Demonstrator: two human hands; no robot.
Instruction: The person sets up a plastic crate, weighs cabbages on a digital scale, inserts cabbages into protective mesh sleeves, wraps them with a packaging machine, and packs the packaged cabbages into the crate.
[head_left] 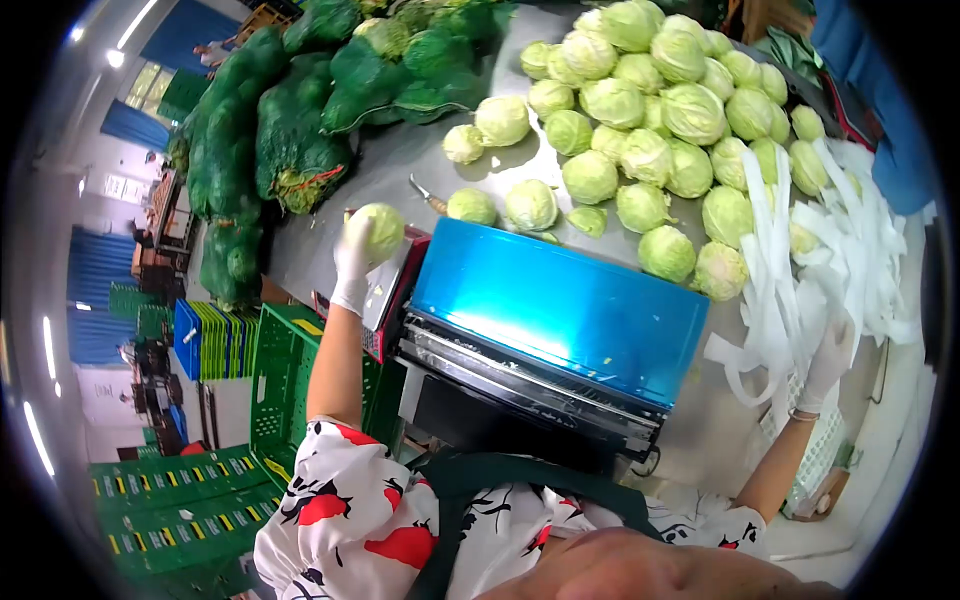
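Note:
My left hand [352, 255], in a white glove, is closed around a pale green cabbage [383, 232] at the upper end of a red-sided scale [376, 300]. My right hand [828, 365], also gloved, reaches among long white strips [770, 250] of thin material at the right. Its fingers blend into the strips, so their grip does not show. Between my arms stands a machine with a shiny blue lid [560, 300].
Loose cabbages [640, 150] are heaped on the metal table [385, 165] behind the machine. A knife [428, 195] lies left of them. Green net sacks [300, 130] fill the far left. Green crates [280, 380] stand at my left, and a white basket [820, 450] is below my right hand.

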